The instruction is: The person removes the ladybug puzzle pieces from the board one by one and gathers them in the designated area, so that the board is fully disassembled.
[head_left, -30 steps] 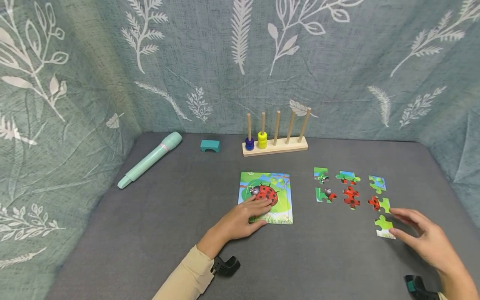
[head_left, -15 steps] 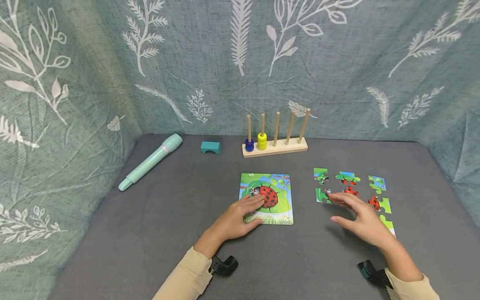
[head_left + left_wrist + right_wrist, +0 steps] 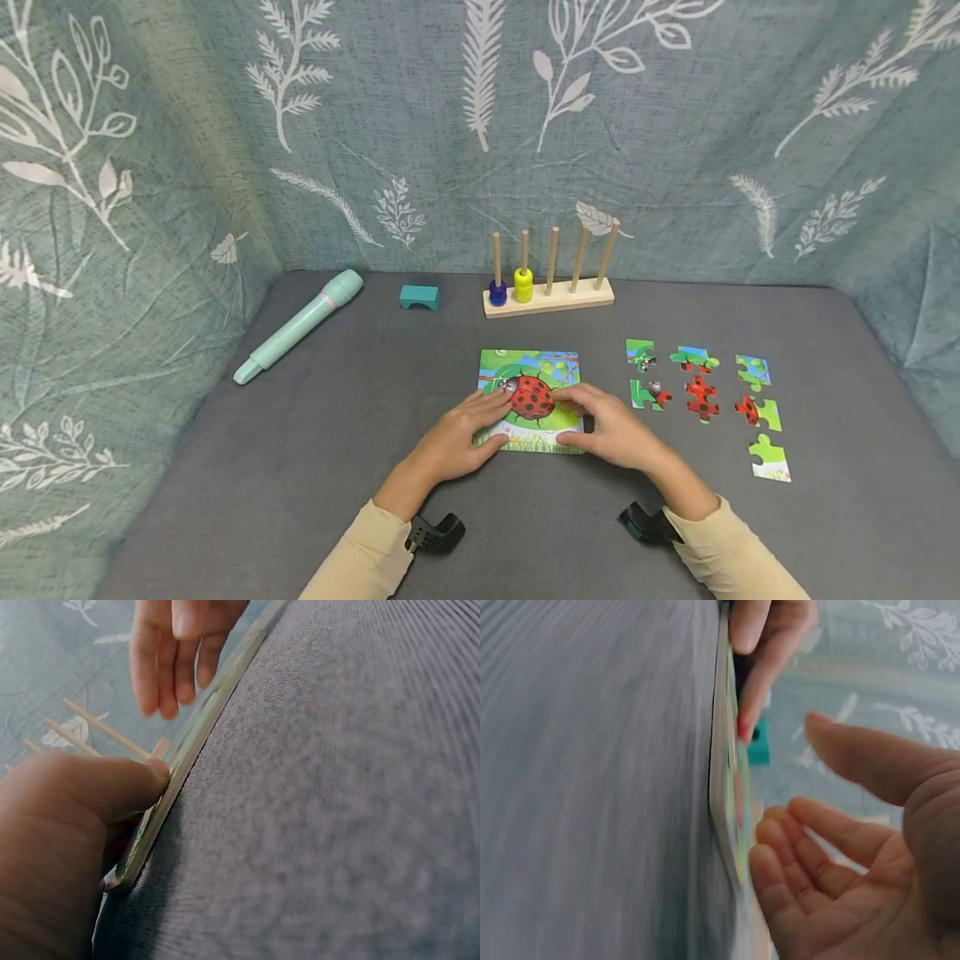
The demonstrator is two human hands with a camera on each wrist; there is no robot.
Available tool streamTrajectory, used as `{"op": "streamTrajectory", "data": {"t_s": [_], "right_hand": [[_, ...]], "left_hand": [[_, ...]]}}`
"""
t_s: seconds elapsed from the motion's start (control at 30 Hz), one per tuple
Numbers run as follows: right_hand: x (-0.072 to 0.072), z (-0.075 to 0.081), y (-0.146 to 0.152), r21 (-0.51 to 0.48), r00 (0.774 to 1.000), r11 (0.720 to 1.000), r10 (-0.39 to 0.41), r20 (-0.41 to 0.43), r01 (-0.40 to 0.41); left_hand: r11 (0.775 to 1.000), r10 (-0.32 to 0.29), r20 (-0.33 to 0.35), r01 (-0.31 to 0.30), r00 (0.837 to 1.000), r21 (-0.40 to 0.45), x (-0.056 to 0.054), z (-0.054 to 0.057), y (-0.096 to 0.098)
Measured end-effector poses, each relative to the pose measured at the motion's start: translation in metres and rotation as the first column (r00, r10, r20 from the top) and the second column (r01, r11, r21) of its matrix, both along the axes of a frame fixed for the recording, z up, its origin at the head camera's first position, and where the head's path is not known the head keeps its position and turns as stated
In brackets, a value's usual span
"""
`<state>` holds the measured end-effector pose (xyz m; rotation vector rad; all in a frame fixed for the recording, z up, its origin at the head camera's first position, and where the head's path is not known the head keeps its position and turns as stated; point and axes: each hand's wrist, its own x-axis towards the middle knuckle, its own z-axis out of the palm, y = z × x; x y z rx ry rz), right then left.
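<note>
A ladybug puzzle board [image 3: 528, 367] lies flat in the middle of the head view. My left hand [image 3: 461, 437] rests on its left part, fingers stretched over the picture; in the left wrist view the thumb [image 3: 124, 784] touches the board's edge. Over the board's right side hovers my right hand [image 3: 611, 429], fingers loosely bent, holding nothing. The right wrist view has its fingers [image 3: 810, 862] slightly off the board. To the right lie several loose jigsaw pieces, among them a red spotted piece [image 3: 701, 398] and a green-and-white corner piece [image 3: 770, 460].
Behind the board stands a wooden peg stand [image 3: 551, 307] with blue and yellow rings. A teal arch block [image 3: 419, 297] and a mint microphone-shaped toy [image 3: 300, 327] lie to the back left. Patterned cloth [image 3: 420, 125] hangs along the grey table's back [image 3: 337, 467].
My right hand has left the corner piece at the right, crossed leftward above the loose pieces and come to the board's right side. The left hand has shifted slightly left on the board.
</note>
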<state>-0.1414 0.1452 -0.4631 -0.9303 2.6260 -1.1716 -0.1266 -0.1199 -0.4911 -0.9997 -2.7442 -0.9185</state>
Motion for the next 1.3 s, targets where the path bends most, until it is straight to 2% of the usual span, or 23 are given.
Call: {"op": "streamTrajectory", "data": {"t_s": [0.2, 0.4, 0.5, 0.77, 1.1, 1.3], "right_hand": [[0.0, -0.008, -0.02, 0.065, 0.999, 0.998, 0.011, -0.036, -0.009], [0.007, -0.015, -0.028, 0.072, 0.994, 0.996, -0.052, -0.098, 0.06], [0.009, -0.015, -0.031, 0.047, 0.992, 0.995, -0.085, -0.094, 0.089], [0.011, -0.016, -0.033, 0.002, 0.989, 0.995, -0.102, -0.109, 0.103], [0.013, -0.013, -0.041, 0.003, 0.987, 0.987, -0.159, 0.005, 0.159], [0.014, -0.014, -0.039, 0.017, 0.988, 0.989, -0.147, -0.052, 0.148]], "left_hand": [[1.0, -0.009, -0.007, 0.009, 1.0, 0.007, 0.0, 0.0, -0.001], [0.999, -0.02, -0.023, 0.021, 1.0, 0.026, -0.003, 0.001, 0.0], [1.0, -0.017, -0.014, 0.017, 1.0, 0.026, -0.003, 0.002, 0.0], [0.999, -0.011, -0.009, 0.012, 1.0, 0.033, -0.002, 0.001, 0.0], [0.999, 0.007, 0.001, -0.007, 1.0, 0.043, -0.003, 0.001, -0.001], [0.999, 0.001, -0.001, -0.001, 1.0, 0.036, -0.003, 0.002, 0.0]]}}
